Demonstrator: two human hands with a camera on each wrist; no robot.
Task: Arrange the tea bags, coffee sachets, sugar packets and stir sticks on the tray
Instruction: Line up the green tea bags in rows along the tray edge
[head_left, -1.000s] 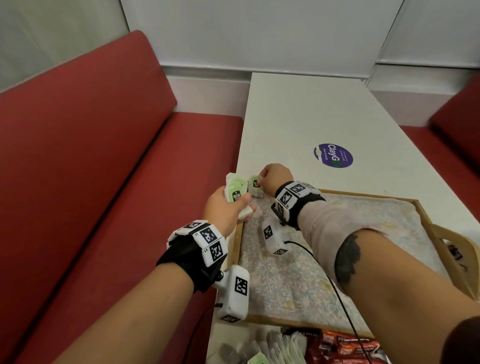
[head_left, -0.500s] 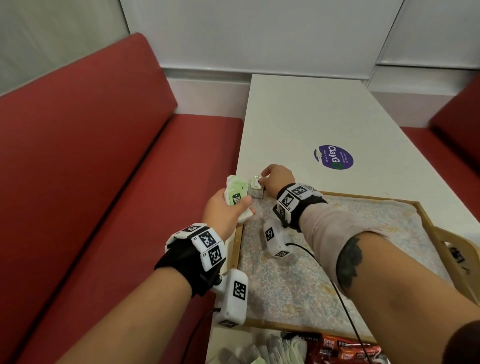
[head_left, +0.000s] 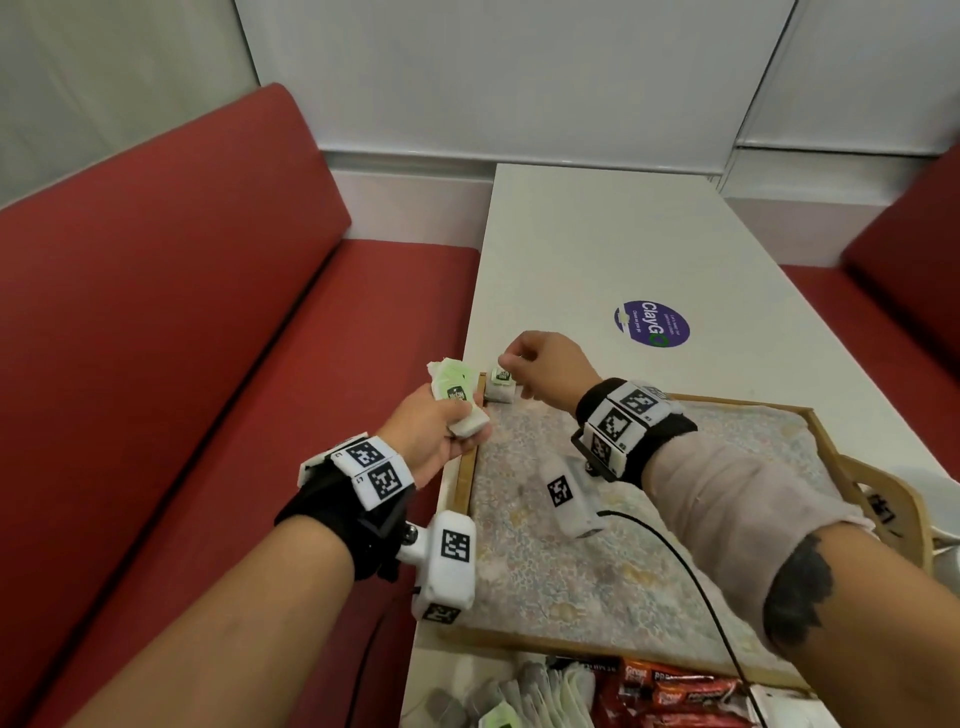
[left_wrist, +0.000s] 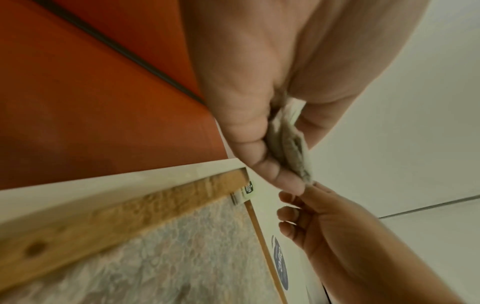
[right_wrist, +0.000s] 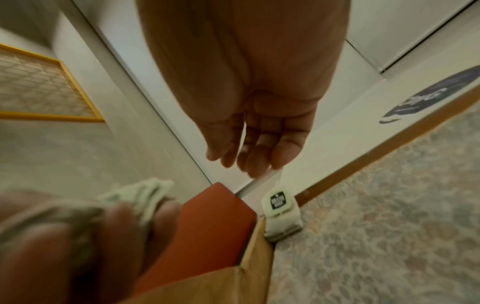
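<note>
— What are your hands gripping?

— Your left hand (head_left: 434, 431) clenches a fanned bundle of white paper tea bags with pale green tags (head_left: 456, 396), held above the far left corner of the wooden tray with the floral patterned floor (head_left: 464, 480). Your right hand (head_left: 546, 365) hovers over that same corner, fingers loosely curled and grasping nothing I can make out.

— Where are the tea bags already placed?

— A small upright stack of tea bags with a green and black label (right_wrist: 281, 214) stands in the tray's far left corner, touching the rim, just below your right fingertips (right_wrist: 255, 167).

— And around that?

— The tray lies on a white rectangular table (head_left: 613, 244) bearing a round purple sticker (head_left: 653, 322). Near you, off the tray, lie more grey-white tea bags (head_left: 519, 696) beside red coffee sachets (head_left: 670, 693). A red padded bench (head_left: 182, 338) runs along your left.
</note>
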